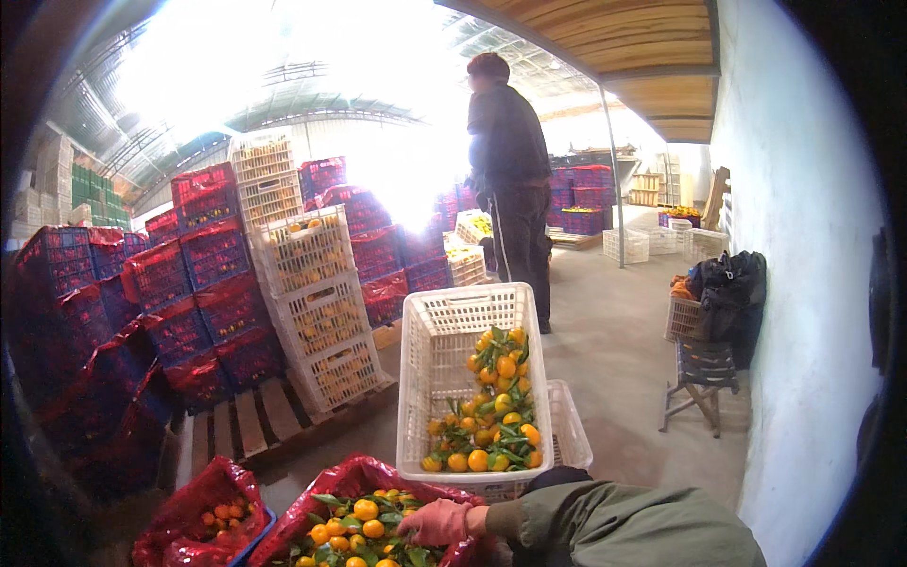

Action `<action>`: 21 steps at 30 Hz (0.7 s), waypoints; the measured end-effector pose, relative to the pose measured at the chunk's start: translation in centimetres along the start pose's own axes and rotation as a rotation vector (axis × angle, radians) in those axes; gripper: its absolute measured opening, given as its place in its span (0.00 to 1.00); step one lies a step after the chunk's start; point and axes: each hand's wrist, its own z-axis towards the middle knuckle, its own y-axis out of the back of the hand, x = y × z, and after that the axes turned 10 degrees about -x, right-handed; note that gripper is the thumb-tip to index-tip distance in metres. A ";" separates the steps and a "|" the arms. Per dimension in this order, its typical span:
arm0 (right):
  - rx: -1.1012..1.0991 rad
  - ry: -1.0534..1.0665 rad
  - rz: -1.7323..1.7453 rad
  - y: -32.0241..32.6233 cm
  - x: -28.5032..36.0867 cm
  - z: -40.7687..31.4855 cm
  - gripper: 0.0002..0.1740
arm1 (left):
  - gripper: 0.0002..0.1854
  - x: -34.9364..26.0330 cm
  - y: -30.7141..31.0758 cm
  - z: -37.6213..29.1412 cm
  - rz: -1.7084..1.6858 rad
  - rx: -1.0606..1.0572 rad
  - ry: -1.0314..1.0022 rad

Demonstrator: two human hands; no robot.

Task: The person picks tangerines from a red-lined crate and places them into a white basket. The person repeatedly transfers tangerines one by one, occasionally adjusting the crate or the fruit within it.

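Observation:
My right hand [436, 523], in a pinkish-red work glove, reaches into a crate lined with red plastic film [339, 478] at the bottom of the view. Its fingertips are at the leafy mandarins [373, 529] there; whether they grip one cannot be told. My left hand is out of view. Just beyond stands a white slatted plastic crate [434, 326], with more leafy mandarins [478, 460] gathered towards its near and right sides. Left of the lined crate, a blue crate with red film [186, 504] holds some small orange fruit [228, 512].
Another white crate [572, 429] sits beneath the fruit crate. Stacked white crates [326, 319] and blue film-lined crates [216, 251] stand on a wooden pallet [244, 418] at left. A person [510, 163] stands beyond. Rightward are a folding stool [701, 375] and a wall [793, 283].

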 end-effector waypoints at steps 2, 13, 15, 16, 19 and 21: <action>0.020 -0.024 -0.001 0.2 0.2 -0.2 0.21 | 0.19 -0.3 -0.4 0.1 0.006 0.041 -0.017; -0.100 0.125 0.103 -1.1 -0.9 -1.2 0.37 | 0.21 -1.5 0.6 0.3 -0.004 0.201 -0.054; -0.085 0.090 0.103 -1.3 -1.0 -1.2 0.37 | 0.21 -1.5 0.6 0.2 0.000 0.188 -0.063; -0.076 0.071 0.103 -1.4 -1.0 -1.2 0.36 | 0.21 -1.4 0.5 0.1 0.001 0.183 -0.067; -0.052 0.062 0.100 -1.5 -1.0 -1.0 0.36 | 0.21 -1.2 0.1 -0.2 -0.033 0.154 -0.031; -0.047 0.074 0.094 -1.6 -0.9 -1.0 0.36 | 0.20 -1.1 -0.1 -0.3 -0.037 0.128 -0.019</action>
